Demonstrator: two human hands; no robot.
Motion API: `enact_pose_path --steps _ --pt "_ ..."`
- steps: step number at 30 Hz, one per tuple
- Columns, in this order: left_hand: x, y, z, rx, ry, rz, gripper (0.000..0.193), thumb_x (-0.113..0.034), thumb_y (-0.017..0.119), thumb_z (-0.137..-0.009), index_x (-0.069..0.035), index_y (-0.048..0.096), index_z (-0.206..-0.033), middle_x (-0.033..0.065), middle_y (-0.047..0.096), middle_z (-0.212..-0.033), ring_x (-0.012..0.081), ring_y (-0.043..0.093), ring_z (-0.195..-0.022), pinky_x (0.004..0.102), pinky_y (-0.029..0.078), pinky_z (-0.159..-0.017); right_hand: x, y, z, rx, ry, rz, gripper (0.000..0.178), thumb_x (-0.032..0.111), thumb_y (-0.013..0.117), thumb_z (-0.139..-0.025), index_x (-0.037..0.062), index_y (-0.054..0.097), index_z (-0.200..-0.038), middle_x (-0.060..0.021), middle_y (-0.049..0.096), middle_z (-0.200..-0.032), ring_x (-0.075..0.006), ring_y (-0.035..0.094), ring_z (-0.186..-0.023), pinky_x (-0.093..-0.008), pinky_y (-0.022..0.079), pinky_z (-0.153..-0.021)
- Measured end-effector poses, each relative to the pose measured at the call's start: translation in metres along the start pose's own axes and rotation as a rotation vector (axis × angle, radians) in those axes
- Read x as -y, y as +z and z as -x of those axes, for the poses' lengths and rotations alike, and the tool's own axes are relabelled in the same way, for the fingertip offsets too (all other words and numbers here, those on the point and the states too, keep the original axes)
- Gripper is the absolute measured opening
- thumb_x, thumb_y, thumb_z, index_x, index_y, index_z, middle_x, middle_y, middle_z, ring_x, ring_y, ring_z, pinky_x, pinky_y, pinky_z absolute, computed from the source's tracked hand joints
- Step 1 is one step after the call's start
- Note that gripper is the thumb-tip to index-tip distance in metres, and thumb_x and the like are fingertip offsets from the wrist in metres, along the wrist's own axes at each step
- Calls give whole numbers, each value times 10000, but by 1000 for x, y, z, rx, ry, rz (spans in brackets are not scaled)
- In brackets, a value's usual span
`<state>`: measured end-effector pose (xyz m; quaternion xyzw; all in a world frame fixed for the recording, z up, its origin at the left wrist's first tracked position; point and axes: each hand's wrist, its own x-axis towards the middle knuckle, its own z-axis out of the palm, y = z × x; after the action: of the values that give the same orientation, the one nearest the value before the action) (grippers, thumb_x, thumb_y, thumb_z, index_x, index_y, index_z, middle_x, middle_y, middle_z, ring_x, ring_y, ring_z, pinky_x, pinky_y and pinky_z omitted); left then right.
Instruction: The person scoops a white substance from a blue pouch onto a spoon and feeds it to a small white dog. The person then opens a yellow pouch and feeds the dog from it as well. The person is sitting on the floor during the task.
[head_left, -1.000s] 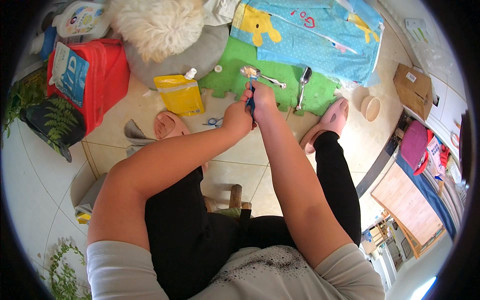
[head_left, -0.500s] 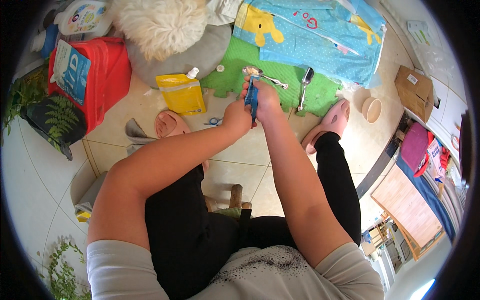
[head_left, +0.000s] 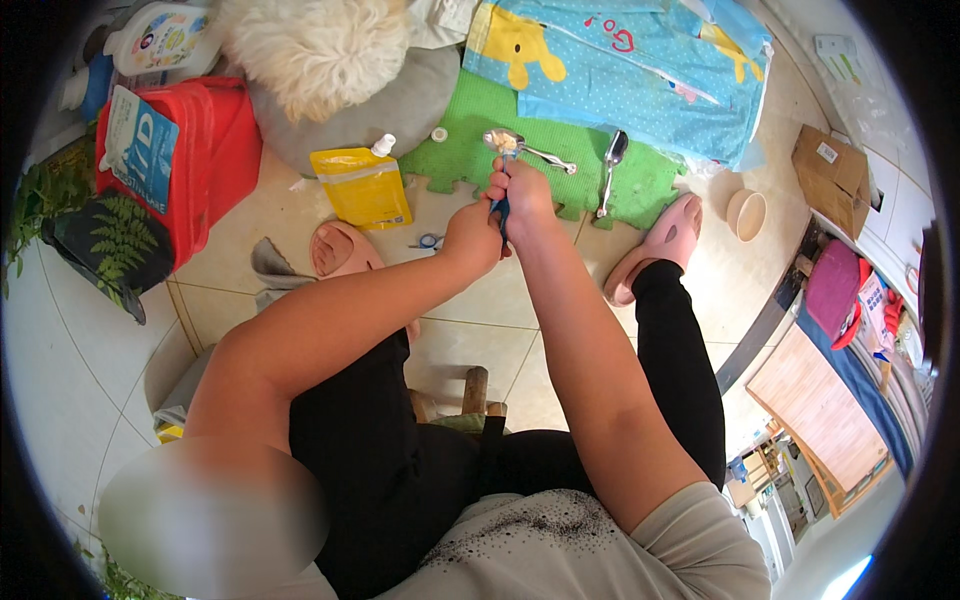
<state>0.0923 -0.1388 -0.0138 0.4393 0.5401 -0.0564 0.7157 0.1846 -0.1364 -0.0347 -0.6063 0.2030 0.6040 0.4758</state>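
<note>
My left hand (head_left: pixel 472 240) and my right hand (head_left: pixel 525 193) meet in front of me, both closed on a narrow blue packet (head_left: pixel 501 210). My fingers cover much of it, and its far end points at a metal spoon (head_left: pixel 545 157). A pale lump of food (head_left: pixel 505 143) sits in the bowl of that spoon, just beyond my fingertips. I cannot tell whether the packet touches the food. Further right lies a second metal spoon (head_left: pixel 609 178), apart from my hands. Left of my hands are small blue-handled scissors (head_left: pixel 429 241) on the floor.
A yellow spouted pouch (head_left: pixel 362 188) lies left of the green foam mat (head_left: pixel 455 110); a white cap (head_left: pixel 440 134) rests on the mat. Fluffy white fur (head_left: pixel 315 50) covers part of a grey cushion. At right stand a beige bowl (head_left: pixel 747 215) and a cardboard box (head_left: pixel 830 180).
The blue packet shows a narrower side than before. My right hand has shifted slightly nearer to me, and more of the food in the spoon shows.
</note>
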Motion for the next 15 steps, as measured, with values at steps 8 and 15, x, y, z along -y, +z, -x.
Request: enact_pose_path --steps 8,15 --pt "5 0 -3 24 -11 24 231 -142 364 -888 2 453 -1045 88 545 -653 151 540 -502 264 443 -436 0 0 -2 -3 16 13 137 154 374 -823 104 441 -714 38 341 -515 -94 318 -445 -266 330 -494" --pt "-20 -29 8 307 -197 232 220 -128 381 -875 -13 460 -1044 96 568 -870 188 601 -712 278 490 -603 5 5 4 38 -15 -10 157 185 350 -869 99 430 -765 28 382 -546 -101 356 -471 -266 339 -485"
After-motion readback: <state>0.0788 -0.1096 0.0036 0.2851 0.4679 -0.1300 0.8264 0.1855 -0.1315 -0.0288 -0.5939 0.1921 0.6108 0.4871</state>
